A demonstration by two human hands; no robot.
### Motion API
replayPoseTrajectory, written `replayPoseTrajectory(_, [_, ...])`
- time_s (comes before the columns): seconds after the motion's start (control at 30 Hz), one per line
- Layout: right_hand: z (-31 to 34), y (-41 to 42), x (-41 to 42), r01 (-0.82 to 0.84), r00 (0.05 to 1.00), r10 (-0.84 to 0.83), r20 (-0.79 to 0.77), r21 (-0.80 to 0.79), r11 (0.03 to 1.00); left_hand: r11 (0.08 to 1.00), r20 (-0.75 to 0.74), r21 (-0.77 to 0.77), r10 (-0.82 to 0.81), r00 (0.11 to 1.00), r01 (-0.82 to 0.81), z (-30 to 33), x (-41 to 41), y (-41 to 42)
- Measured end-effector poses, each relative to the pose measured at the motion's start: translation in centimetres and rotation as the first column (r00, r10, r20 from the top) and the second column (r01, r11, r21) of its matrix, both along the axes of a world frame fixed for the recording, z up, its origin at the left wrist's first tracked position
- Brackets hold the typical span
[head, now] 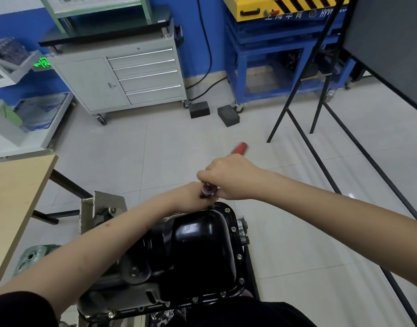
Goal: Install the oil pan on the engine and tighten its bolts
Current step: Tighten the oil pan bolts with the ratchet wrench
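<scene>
Your right hand (228,177) grips the ratchet (208,191) at the oil pan's (198,246) far rim; left hand (191,192) steadies the socket, grip unclear — keep it square.

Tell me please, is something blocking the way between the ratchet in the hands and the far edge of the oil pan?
Nothing visible does. The right hand grips the red-handled ratchet, and its socket stands directly over the far rim of the black oil pan. The left hand holds the socket there.

You have one oil pan (198,253), one red-handled ratchet (240,148), two hands, two dark floor blocks and one four-drawer cabinet (122,81).
</scene>
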State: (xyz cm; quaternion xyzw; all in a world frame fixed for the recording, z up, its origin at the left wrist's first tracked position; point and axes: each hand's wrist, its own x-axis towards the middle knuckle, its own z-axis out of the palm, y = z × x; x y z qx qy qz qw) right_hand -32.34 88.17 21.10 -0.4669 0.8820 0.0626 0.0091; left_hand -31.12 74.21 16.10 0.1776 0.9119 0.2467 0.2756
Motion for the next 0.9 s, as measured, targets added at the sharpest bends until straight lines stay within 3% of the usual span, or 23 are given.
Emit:
replayPoseTrajectory(0.17, [0.3, -0.9, 0.5, 0.057, 0.998, -0.056, -0.009, 0.070, 0.996, 0.999, -0.011, -0.033, 0.037, 0.999, -0.037, -0.3, 0.1, 0.1])
replayPoseTrajectory(0.4, [-0.4, -1.1, 0.4, 0.140, 0.987, -0.141, 0.076, 0.019, 0.990, 0.993, 0.051, -0.107, 0.049, 0.998, -0.043, -0.1, 0.1, -0.2])
replayPoseTrajectory(0.6, [-1.1, 0.2, -1.0, 0.020, 0.969, 0.019, 0.248, -0.155, 0.988, 0.999, 0.003, 0.013, 0.041, 0.999, -0.041, 0.0, 0.1, -0.2])
replayPoseTrajectory(0.73, [-1.9, 0.8, -2.1, -0.087, 0.996, 0.085, -0.021, -0.115, 0.990, 1.000, 0.028, -0.028, 0.016, 0.999, -0.015, 0.1, 0.1, -0.5])
replayPoseTrajectory(0.9, [-2.2, 1.7, -3.5, -0.044, 0.997, 0.049, 0.064, -0.082, 0.996, 0.997, 0.060, -0.078, -0.019, 0.998, 0.024, 0.2, 0.3, -0.7])
